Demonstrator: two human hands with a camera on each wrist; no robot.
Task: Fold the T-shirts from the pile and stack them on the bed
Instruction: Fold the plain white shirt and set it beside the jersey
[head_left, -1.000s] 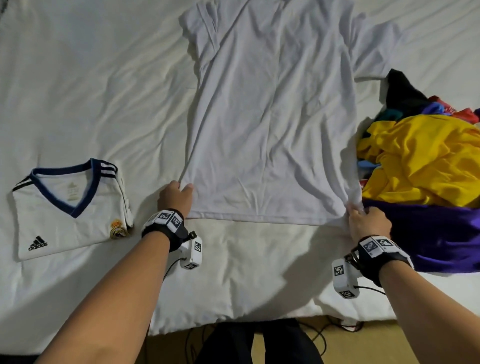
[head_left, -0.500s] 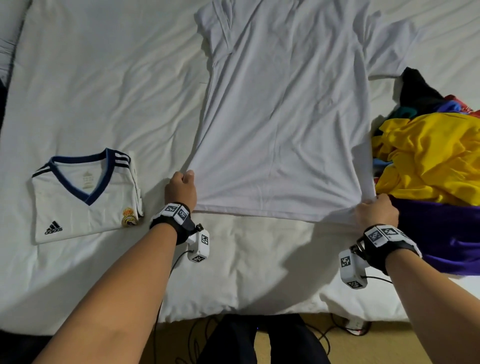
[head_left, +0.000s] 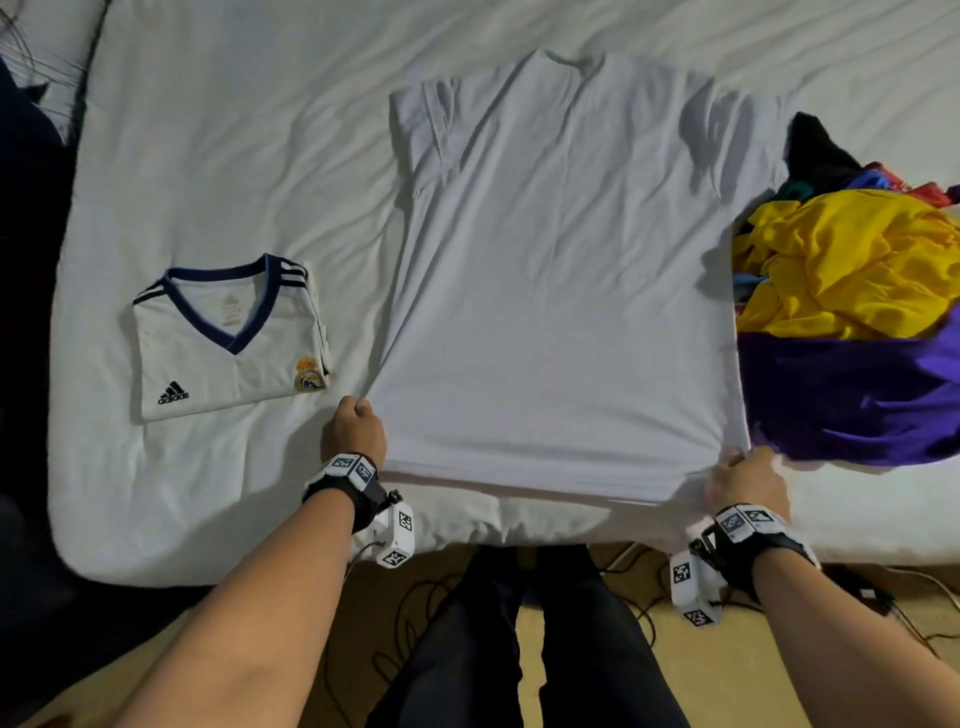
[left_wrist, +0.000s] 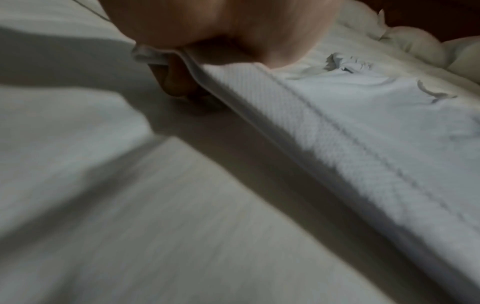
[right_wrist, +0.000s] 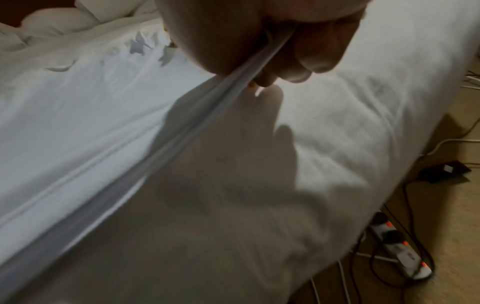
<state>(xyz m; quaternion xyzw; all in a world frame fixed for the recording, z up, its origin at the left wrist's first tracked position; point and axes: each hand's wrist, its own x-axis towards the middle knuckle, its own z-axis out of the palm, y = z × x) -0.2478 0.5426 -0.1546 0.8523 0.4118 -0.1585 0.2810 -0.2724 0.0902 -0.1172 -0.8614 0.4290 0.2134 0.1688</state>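
A plain white T-shirt (head_left: 561, 291) lies spread flat on the white bed (head_left: 218, 135), collar away from me. My left hand (head_left: 356, 423) grips its near left hem corner, and the left wrist view shows the hem (left_wrist: 298, 115) pinched under the hand (left_wrist: 221, 30). My right hand (head_left: 743, 475) grips the near right hem corner; the right wrist view shows the hem edge (right_wrist: 197, 127) running out of the curled fingers (right_wrist: 311, 51). The hem is lifted slightly off the bed and pulled taut. A pile of unfolded shirts (head_left: 852, 270), yellow on purple, sits at the right.
A folded white jersey with a navy V-neck (head_left: 228, 338) lies on the bed at the left. The bed's near edge runs just below my wrists. Cables and a power strip (right_wrist: 400, 253) lie on the floor beside my legs (head_left: 524, 639).
Both hands have pulled the T-shirt's hem toward the bed's near edge. The whole shirt, collar included, now shows, and its body lies smoother.
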